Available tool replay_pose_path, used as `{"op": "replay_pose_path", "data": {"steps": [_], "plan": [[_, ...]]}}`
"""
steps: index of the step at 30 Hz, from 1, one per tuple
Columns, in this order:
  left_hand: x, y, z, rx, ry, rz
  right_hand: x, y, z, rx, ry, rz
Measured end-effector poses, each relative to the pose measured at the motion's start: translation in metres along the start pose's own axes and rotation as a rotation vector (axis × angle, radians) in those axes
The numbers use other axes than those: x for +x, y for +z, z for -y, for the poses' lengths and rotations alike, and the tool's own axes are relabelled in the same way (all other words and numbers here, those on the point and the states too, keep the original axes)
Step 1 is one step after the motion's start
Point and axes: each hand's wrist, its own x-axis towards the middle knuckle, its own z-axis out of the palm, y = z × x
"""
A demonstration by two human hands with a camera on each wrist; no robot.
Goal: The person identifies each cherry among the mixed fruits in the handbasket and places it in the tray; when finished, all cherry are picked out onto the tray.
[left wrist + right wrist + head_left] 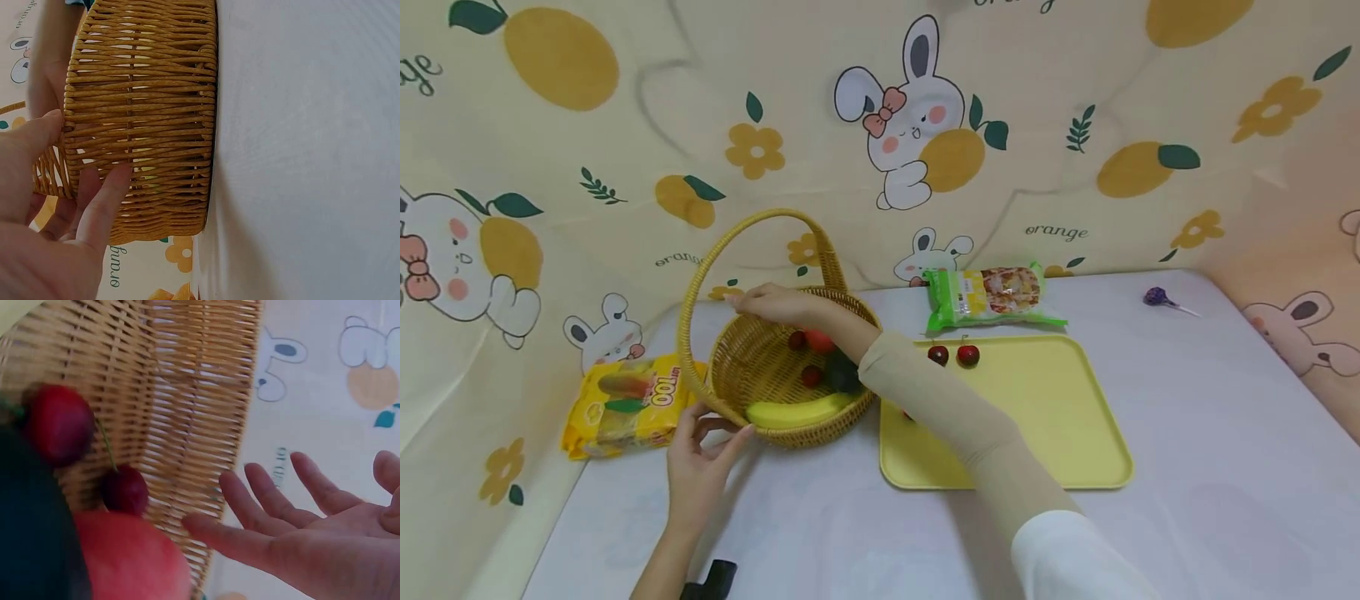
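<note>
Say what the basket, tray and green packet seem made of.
Basket: woven strands, slight sheen, gaps between them; rattan or plastic, unclear. Tray: probably moulded plastic, smooth yellow, with rounded corners and raised rim. Green packet: likely printed plastic film, somewhat shiny, with flared ends.

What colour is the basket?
Golden brown, with a woven pattern. The basket shows best in the left wrist view.

We see a purple lollipop [1156,296] on the white counter [1210,417], well apart from a green packet [988,297]. Behind them we find a bunny-print backdrop [1045,83].
</note>
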Motion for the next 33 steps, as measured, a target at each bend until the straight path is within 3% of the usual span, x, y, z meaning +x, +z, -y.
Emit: {"op": "replay_pose_path", "data": {"steps": [6,13,19,24,33], "plan": [[0.001,0.006,-0.015,0.023,0.003,0.013,-0.002,0.001,-0.014,0.046,0.113,0.115],[0.003,-0.001,0.003,0.015,-0.025,0.006,-0.01,-0.007,-0.013,-0.11,0.234,0.323],[0.001,-0.003,0.008,0.0,-0.01,0.007,-0.008,-0.008,-0.018,-0.173,0.236,0.501],[0.0,-0.002,0.009,-0.005,-0.007,0.004,-0.004,-0.005,-0.027,-0.21,0.224,0.54],[0.0,-0.001,0.007,0.004,-0.011,0.008,0.001,0.0,-0.028,-0.151,0.222,0.57]]}}
